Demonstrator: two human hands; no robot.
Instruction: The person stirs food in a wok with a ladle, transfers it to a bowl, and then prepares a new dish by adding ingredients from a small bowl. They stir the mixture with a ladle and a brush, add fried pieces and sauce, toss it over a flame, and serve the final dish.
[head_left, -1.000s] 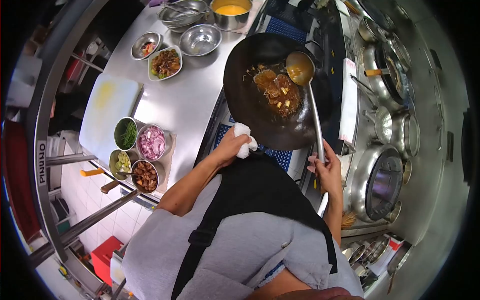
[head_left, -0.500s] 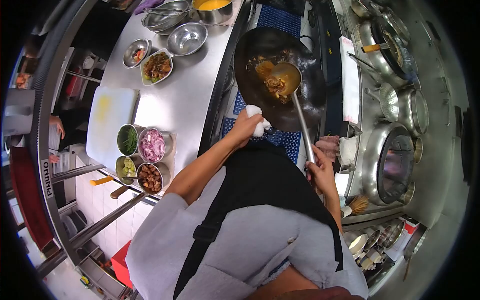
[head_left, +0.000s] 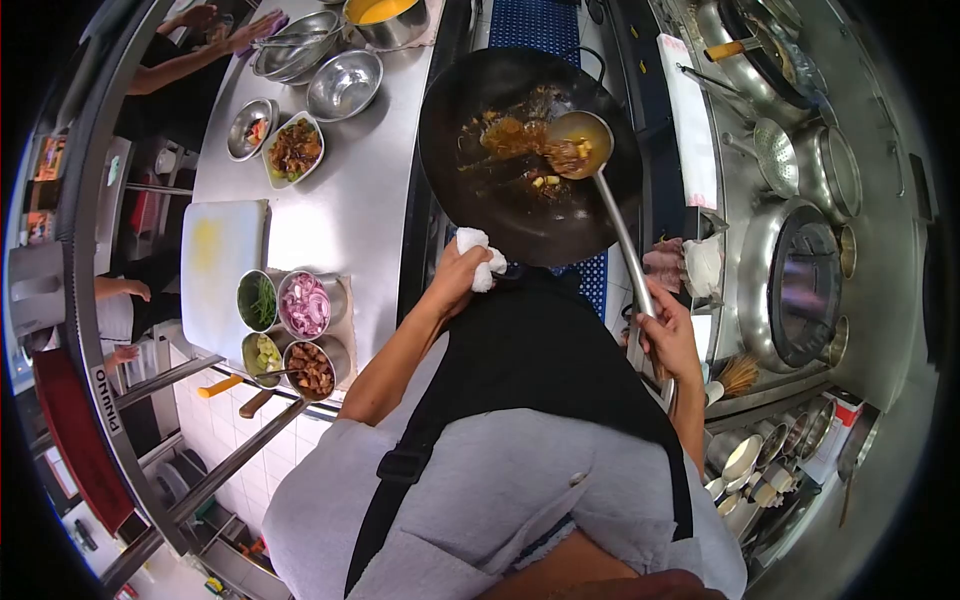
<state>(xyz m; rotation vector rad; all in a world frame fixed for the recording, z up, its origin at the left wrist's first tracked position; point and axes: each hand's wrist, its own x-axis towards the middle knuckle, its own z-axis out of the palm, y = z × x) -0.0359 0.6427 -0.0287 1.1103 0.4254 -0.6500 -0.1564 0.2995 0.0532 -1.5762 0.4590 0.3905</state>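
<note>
**A ladle (head_left: 616,212) is slanting into the wok (head_left: 525,230)**

The right grip (head_left: 668,338) is grasping the ladle's handle, its fingers curling around it. The left grip (head_left: 456,277) is clenching a white cloth (head_left: 472,239) at the wok's near-left rim; whether it is also holding the wok is staying hidden. The ladle's long axis is running forward and leftward from the right grip, its bowl lying among brown food (head_left: 512,137) inside the wok, hollow side facing the camera.

Compared with half a second ago, the wok is showing a rounder outline and the food is lying more spread out. A co-worker's hand (head_left: 255,33) is now touching a purple cloth (head_left: 280,20) at the worktop (head_left: 310,190).
</note>
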